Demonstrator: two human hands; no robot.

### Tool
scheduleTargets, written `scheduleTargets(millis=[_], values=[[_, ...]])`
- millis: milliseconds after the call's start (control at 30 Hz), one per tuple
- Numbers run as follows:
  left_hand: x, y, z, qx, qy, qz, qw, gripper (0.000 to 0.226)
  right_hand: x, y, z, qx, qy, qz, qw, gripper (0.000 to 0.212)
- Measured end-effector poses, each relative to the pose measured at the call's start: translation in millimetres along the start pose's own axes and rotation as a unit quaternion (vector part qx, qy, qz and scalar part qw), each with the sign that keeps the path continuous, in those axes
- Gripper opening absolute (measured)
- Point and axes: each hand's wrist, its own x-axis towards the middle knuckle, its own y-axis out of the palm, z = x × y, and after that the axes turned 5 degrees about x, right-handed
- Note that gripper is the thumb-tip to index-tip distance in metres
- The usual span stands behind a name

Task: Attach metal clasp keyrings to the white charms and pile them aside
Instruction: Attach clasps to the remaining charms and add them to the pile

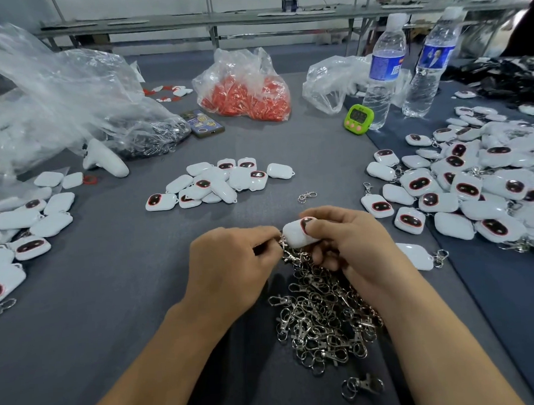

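The right hand (351, 244) grips a white charm (295, 233) above the clasp heap (324, 320). The left hand (232, 266) pinches a metal clasp (281, 243) touching the charm's edge.

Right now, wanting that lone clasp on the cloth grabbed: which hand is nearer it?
Right. The right hand lies just below the lone clasp; the left hand is farther off, below and to its left.

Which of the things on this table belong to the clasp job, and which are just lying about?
Job: held charm in right hand, clasp pinched by left hand, keyring heap, unclasped charms, finished pile.
Lying about: green timer, left water bottle, right water bottle, phone, bag of red pieces, white controller.
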Motion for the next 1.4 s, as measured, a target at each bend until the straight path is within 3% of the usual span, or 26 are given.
scheduleTargets(millis=[67, 100, 167, 200, 267, 333, 433, 533, 667, 767, 900, 1033, 1200, 1400], values=[[2, 1, 4, -0.062, -0.058, 0.042, 0.995, 0.024, 1, -3, 5, 0.091, -0.024, -0.026, 0.995, 0.016], [2, 2, 7, -0.08, -0.08, 0.058, 0.992, 0.031, 0, -6, 8, 0.189, -0.033, -0.042, 0.981, 0.017], [3, 4, 11, -0.087, -0.099, 0.078, 0.988, 0.044, 1, -16, 13, 0.375, -0.047, -0.062, 0.924, 0.04], [3, 4, 12, -0.082, -0.097, 0.085, 0.988, 0.047, 2, -20, 13, 0.402, -0.051, -0.076, 0.911, 0.051], [4, 5, 10, -0.057, -0.073, 0.115, 0.989, 0.053, 4, -17, 9, 0.314, -0.067, -0.109, 0.941, 0.04], [5, 7, 9, -0.034, -0.038, 0.151, 0.987, 0.057, 4, -8, 2, 0.074, -0.114, -0.156, 0.978, 0.022], [5, 10, 9, -0.006, -0.001, 0.202, 0.979, 0.053, 6, 7, -15, -0.296, -0.169, -0.144, 0.929, 0.035], [6, 12, 10, -0.012, 0.0, 0.185, 0.983, 0.04, 7, 22, -26, -0.47, -0.172, -0.08, 0.862, 0.033], [7, 9, 12, 0.008, -0.022, 0.106, 0.994, 0.014, 6, 33, -30, -0.497, -0.2, -0.033, 0.844, 0.02], [6, 8, 12, 0.007, -0.054, 0.078, 0.995, 0.01, 4, 35, -29, -0.492, -0.209, -0.037, 0.844, 0.012], [8, 8, 15, -0.049, -0.112, 0.056, 0.991, 0.009, 0, 36, -27, -0.498, -0.213, -0.038, 0.839, 0.02], [18, 7, 16, -0.253, -0.214, 0.063, 0.941, 0.023, -7, 42, -27, -0.449, -0.244, -0.04, 0.859, 0.032], [21, 5, 14, -0.363, -0.27, 0.06, 0.89, 0.025, -4, 45, -28, -0.395, -0.262, -0.082, 0.877, 0.042], [17, -4, 20, -0.151, -0.182, 0.071, 0.969, 0.024, 7, 48, -27, -0.359, -0.244, -0.082, 0.897, 0.026]])
